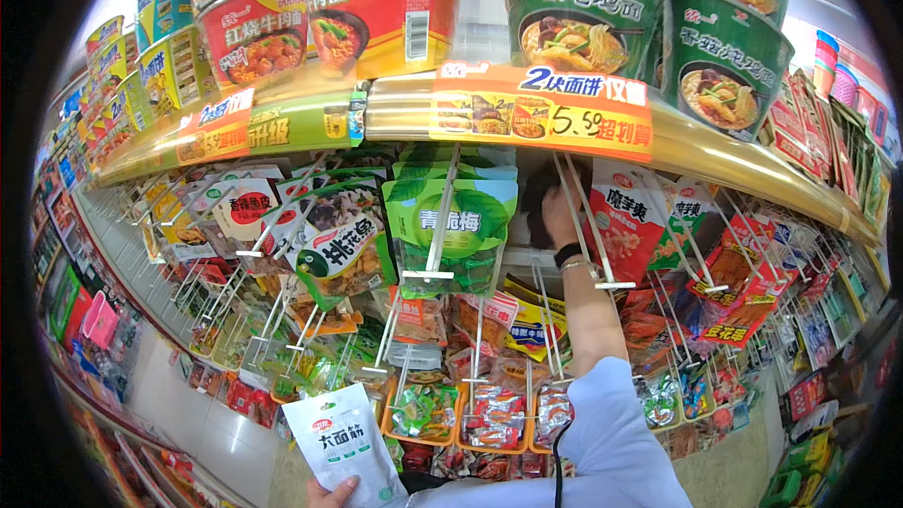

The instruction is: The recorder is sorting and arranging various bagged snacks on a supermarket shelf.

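Observation:
At the lower left, my left hand (334,493) grips the bottom of a white snack pouch (344,437) with a hang hole and printed writing. My right arm reaches up under the shelf, its wrist wearing a black band (567,252) and a thin bracelet. Deep between the display hooks, my right hand (561,217) is against a dark brown item (539,208). Its fingers are mostly hidden, so its grip is unclear. Left of it hang green plum pouches (451,226); to its right hangs a red snack pouch (624,219).
Overhead, a shelf edge with an orange price strip (543,113) carries red noodle tubs (384,14) and green noodle tubs (578,14). Metal display hooks (600,254) jut toward me. Packaged snacks fill orange-rimmed bins (423,413) below. A tiled floor (204,395) shows at left.

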